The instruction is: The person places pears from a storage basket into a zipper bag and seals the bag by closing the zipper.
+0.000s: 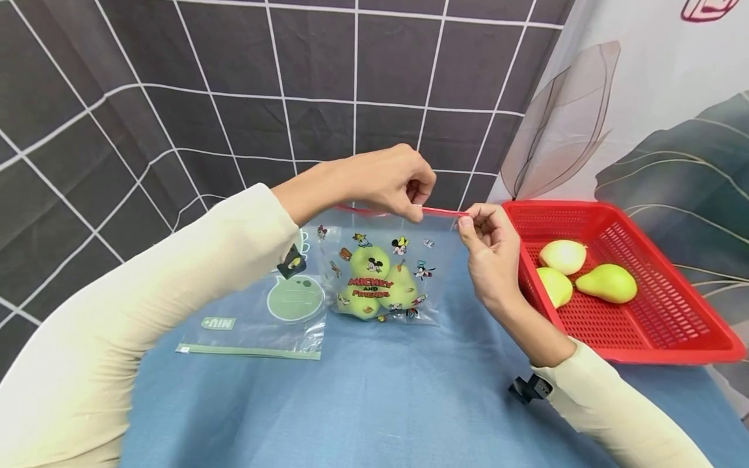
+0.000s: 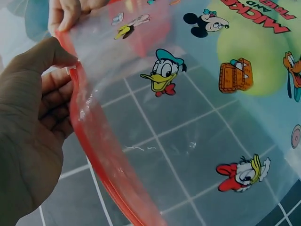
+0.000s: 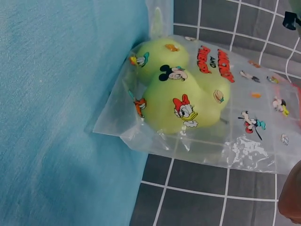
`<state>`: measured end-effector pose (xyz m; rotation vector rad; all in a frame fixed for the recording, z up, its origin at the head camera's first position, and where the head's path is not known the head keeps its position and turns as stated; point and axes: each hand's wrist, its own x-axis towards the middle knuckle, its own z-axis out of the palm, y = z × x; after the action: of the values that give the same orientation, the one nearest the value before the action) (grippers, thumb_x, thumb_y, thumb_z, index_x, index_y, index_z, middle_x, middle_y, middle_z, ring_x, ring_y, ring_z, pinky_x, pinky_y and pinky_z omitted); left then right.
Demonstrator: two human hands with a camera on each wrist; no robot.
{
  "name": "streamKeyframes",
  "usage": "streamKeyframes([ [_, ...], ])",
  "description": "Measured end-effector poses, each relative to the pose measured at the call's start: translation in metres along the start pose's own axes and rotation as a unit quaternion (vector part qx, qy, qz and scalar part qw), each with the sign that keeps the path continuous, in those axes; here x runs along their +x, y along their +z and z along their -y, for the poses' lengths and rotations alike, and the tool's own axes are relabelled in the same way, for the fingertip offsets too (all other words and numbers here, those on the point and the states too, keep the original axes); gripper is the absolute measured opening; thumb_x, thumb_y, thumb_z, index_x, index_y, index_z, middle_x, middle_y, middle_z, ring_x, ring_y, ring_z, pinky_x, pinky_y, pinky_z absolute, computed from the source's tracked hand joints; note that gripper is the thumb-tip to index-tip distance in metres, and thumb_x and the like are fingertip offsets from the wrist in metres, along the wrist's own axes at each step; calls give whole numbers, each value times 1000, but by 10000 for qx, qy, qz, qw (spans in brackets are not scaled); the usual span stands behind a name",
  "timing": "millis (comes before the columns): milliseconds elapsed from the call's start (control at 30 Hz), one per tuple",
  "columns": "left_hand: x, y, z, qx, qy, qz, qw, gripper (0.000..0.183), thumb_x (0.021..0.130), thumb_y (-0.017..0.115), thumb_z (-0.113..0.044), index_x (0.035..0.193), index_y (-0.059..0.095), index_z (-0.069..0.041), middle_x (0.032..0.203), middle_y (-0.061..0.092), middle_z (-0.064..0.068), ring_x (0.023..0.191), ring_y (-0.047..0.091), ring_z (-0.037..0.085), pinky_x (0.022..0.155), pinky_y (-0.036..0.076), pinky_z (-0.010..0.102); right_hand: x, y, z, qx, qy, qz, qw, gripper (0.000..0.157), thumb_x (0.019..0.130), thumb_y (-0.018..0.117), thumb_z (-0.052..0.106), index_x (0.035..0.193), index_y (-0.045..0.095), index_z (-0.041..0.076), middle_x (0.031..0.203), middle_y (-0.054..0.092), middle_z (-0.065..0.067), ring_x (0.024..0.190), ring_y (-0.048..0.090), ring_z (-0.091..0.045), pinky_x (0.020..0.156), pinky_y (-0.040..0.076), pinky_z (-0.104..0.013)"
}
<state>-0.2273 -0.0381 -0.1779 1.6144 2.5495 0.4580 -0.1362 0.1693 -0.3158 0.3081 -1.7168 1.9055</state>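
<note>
A clear zip bag (image 1: 435, 296) printed with cartoon figures stands upright in front of me, with several green pears (image 1: 374, 286) in its lower part. Along its top runs a red zip strip (image 1: 445, 212). My left hand (image 1: 389, 179) pinches that strip between thumb and fingers, right of the middle. At the strip's right end, my right hand (image 1: 494, 253) grips the corner. The left wrist view shows the red strip (image 2: 96, 150) running down from the left thumb. Seen from the right wrist, the pears (image 3: 174, 99) bunch together at the bag's bottom.
To the right, a red plastic basket (image 1: 673, 344) holds three pears (image 1: 608, 283). Another clear bag (image 1: 246, 335) with a green zip strip lies flat at the left on the blue cloth (image 1: 374, 403). A dark gridded backdrop (image 1: 316, 65) rises behind.
</note>
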Motion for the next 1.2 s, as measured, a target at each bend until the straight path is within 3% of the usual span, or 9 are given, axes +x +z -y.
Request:
streamKeyframes([
  [333,-31,-3,23,-158,-437,-145,9988,16,88,80,-13,77,69,-18,70,62,-4,67,54,13,65,45,26,1,-6,-1,-191,99,-163,9996,22,104,69,-8,103,71,15,93,71,6,84,62,-7,76,54,-15],
  [700,-63,-5,37,-273,-688,-428,9963,14,87,82,-12,79,72,-16,72,64,-1,69,57,16,64,46,26,1,-14,-1,-535,127,-222,9982,19,105,72,-3,103,71,16,92,68,9,82,60,-7,74,53,-15],
  [1200,-108,-2,57,-127,-1171,-706,9905,11,85,81,-12,78,73,-16,71,65,-2,70,59,15,64,46,25,3,-16,-3,-615,141,-223,9978,18,105,73,-1,102,71,17,91,66,9,81,58,-8,73,52,-15],
])
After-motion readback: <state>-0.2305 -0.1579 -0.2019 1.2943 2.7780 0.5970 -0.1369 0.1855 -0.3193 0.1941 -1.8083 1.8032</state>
